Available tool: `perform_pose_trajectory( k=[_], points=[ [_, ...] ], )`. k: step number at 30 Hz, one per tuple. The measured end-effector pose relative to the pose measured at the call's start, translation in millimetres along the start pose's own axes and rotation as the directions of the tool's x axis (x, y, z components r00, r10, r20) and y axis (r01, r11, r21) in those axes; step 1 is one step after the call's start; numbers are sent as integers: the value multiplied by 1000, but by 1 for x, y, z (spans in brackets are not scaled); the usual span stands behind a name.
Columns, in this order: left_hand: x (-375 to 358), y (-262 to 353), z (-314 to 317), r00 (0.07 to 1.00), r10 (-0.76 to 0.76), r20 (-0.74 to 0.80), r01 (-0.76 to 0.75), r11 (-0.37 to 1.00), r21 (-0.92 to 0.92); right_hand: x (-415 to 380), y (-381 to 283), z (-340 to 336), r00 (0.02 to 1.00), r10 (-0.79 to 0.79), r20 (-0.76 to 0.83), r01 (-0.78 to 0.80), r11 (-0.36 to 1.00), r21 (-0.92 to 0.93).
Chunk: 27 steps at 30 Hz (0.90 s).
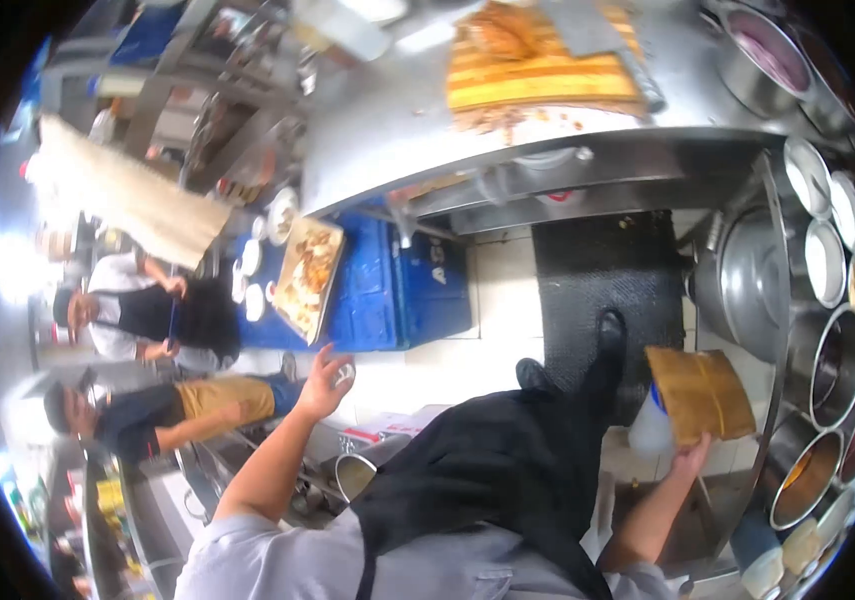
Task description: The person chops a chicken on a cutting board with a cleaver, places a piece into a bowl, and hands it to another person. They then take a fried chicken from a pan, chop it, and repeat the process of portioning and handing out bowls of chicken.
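My right hand (690, 455) grips the lower edge of a brown rectangular board (701, 394), with a pale stripe across its face. Partly behind that board is a whitish container with a blue rim (650, 430). My left hand (323, 384) is raised in front of me, fingers curled around a small greyish thing (345, 373) that I cannot make out. Beyond it, a paper-lined tray of food pieces (309, 275) rests on a blue bin (367, 290). On the steel counter, a striped wooden cutting board (547, 82) carries a browned chunk of meat (499, 32) and a cleaver (587, 25).
Several metal pots (835, 365) and round containers (825, 262) line the right side. A black mat (607, 270) covers part of the tiled floor. Two people (117, 310) stand at the left. A steel pot (355, 476) sits by my left side.
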<state>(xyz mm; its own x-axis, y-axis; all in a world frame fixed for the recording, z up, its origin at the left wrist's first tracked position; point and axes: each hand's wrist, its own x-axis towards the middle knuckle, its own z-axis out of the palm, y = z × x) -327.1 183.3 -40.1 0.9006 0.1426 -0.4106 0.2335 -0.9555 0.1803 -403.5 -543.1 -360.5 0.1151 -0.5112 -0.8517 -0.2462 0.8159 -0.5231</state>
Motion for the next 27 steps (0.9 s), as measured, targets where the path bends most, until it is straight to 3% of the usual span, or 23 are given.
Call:
perform_pose_trajectory(
  k=[4,6,9,13,15,16,19,20,22,24,27],
  points=[
    [-25,-22,-1,996,-90,24,91,991,-101,-82,-4,12,983,2,185,22,991,-129],
    [-41,-40,8,993,-119,-6,118,990,-74,-90,-6,14,975,120,189,-66,961,-270],
    [-69,-48,0,977,-210,-26,206,973,-103,-189,-13,64,940,143,310,-55,960,-275],
    [-112,-75,11,940,-328,-90,297,921,-254,-224,4,93,856,120,502,109,909,-403],
    [-136,-74,16,904,-420,-76,351,834,-425,-241,6,115,747,140,649,366,728,-579],
    [-148,-77,22,886,-454,-98,364,811,-458,-255,8,135,716,150,681,402,709,-579],
    [-185,-85,62,841,-534,-86,389,707,-591,-308,14,189,558,351,752,645,386,-660],
    [-196,-81,70,820,-564,-93,398,680,-616,-337,18,209,534,368,761,672,362,-647],
    [-217,-71,82,793,-590,-151,411,702,-582,-396,32,245,327,575,750,666,423,-615],
    [-236,-55,85,746,-652,-139,435,634,-640,-434,61,276,162,659,734,677,468,-569],
    [-268,-30,92,639,-736,-222,429,581,-692,-509,108,314,17,804,595,636,451,-627]
  ],
)
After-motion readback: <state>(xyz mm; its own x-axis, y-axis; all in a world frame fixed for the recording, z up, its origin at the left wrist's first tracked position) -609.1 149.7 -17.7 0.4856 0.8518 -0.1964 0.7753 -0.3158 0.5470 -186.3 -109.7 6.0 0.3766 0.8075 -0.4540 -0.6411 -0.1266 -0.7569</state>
